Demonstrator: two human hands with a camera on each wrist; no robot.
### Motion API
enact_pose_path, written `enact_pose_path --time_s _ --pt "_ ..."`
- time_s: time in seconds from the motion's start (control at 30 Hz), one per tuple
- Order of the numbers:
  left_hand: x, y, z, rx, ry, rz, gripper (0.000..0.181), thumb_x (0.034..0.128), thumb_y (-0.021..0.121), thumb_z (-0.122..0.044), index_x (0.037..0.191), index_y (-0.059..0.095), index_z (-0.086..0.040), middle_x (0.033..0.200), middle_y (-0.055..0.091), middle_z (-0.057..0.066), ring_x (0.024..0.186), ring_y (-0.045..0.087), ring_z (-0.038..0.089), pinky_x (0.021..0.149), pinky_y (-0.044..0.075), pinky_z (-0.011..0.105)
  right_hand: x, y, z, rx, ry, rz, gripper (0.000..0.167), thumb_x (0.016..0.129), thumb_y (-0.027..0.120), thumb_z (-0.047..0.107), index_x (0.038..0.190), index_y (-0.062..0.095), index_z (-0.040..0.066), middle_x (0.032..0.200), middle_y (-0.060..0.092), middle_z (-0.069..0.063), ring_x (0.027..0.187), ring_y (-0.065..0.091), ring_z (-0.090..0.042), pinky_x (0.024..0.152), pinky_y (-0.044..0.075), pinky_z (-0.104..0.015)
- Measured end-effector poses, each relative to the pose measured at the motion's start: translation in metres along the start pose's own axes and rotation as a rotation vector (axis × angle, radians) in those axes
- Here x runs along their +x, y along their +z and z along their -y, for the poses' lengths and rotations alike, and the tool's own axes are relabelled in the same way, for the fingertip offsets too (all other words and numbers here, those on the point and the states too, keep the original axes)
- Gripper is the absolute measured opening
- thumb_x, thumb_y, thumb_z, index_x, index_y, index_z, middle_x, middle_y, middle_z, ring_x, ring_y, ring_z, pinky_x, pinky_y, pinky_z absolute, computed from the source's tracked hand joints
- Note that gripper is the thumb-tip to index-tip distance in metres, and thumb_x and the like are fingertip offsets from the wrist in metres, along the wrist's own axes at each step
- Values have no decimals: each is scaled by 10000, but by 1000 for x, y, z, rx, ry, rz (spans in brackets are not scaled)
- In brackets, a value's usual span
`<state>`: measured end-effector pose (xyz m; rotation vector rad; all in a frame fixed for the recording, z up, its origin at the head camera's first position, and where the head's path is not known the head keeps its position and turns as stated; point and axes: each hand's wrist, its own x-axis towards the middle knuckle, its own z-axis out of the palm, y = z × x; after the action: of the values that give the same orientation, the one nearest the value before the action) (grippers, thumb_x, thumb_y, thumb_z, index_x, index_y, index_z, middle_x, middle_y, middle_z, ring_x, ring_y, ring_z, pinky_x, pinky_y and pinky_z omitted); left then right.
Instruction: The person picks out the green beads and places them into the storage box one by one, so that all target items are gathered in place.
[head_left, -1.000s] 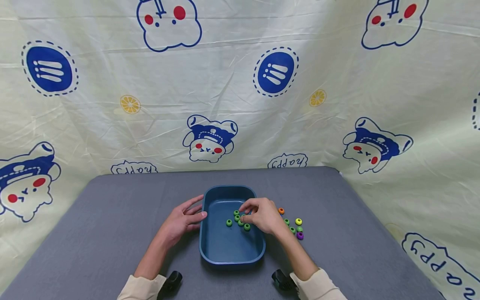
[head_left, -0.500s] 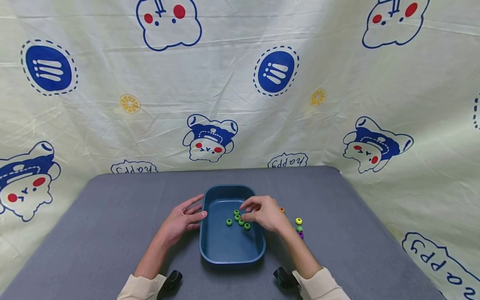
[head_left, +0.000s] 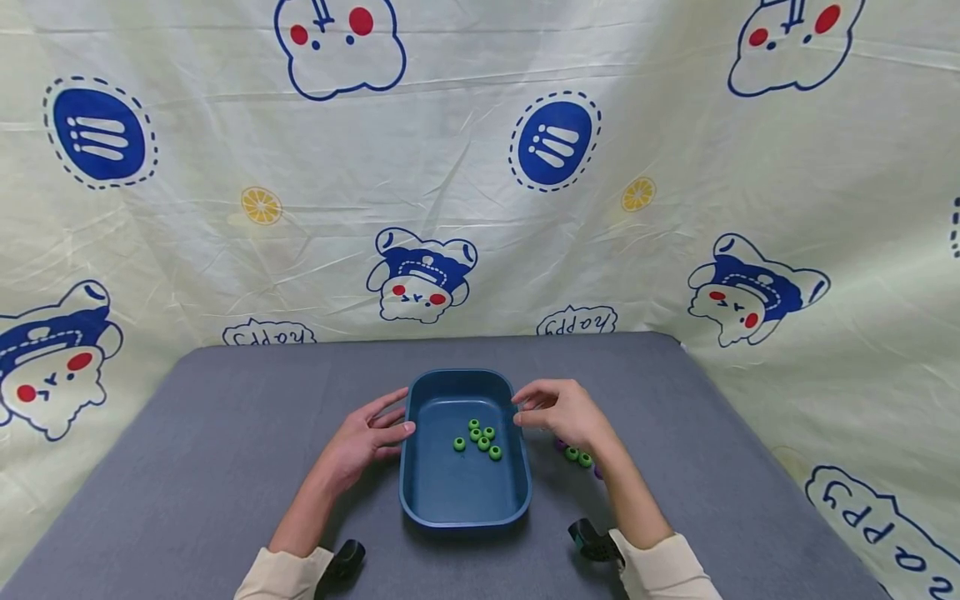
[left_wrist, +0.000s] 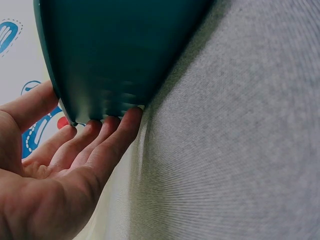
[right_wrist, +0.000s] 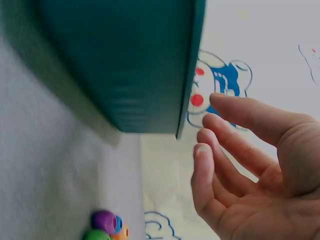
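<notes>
A blue rectangular tray (head_left: 465, 507) stands on the table, with several green beads (head_left: 483, 444) grouped on its floor. At the tray's left side is my left hand (head_left: 365, 442), its fairly straight fingertips and thumb touching the wall and rim. In the left wrist view the fingers (left_wrist: 107, 150) reach against the tray's dark wall. My right hand (head_left: 566, 412) hovers at the right rim, fingers loosely bent. The right wrist view shows nothing between its thumb and fingers (right_wrist: 204, 172), which are apart from the tray.
Right of the tray lie more beads, among them green beads (head_left: 585, 459) and a purple bead (right_wrist: 104, 221), partly hidden by my right arm. A grey cloth (head_left: 262, 433) covers the table. A printed curtain (head_left: 480, 167) hangs behind.
My right hand has let go of a green bead inside the tray and moved right, to the tray's rim. The left hand stays at the left side.
</notes>
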<state>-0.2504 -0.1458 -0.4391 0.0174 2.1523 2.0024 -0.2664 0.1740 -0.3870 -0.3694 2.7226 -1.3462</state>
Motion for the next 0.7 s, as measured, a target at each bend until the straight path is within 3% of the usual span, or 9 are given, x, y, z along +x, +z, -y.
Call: enact_pose_path --time_s 0.17,0.37,0.7 --pt "0 0 0 -1 0 4 594 972 691 -160 1523 471 -195 1559 457 190 1349 551 390 972 564 487 -1 -14 -10 -24 42 17 244 854 813 177 1084 760 118 953 703 -44 864 636 -181 755 562 -363" --pt "1 0 0 -3 -3 8 595 975 689 -165 1526 466 -196 1562 454 188 1335 565 388 973 562 488 -1 -29 -25 -14 57 59 275 877 790 157 1124 738 46 967 704 -69 856 650 -172 792 594 -433" --pt "1 0 -1 -11 -1 15 593 978 683 -156 1528 463 -193 1559 457 188 1338 564 383 974 562 485 -3 -46 -46 -7 87 132 304 871 769 106 1154 719 8 981 726 -73 869 655 -184 770 564 -378"
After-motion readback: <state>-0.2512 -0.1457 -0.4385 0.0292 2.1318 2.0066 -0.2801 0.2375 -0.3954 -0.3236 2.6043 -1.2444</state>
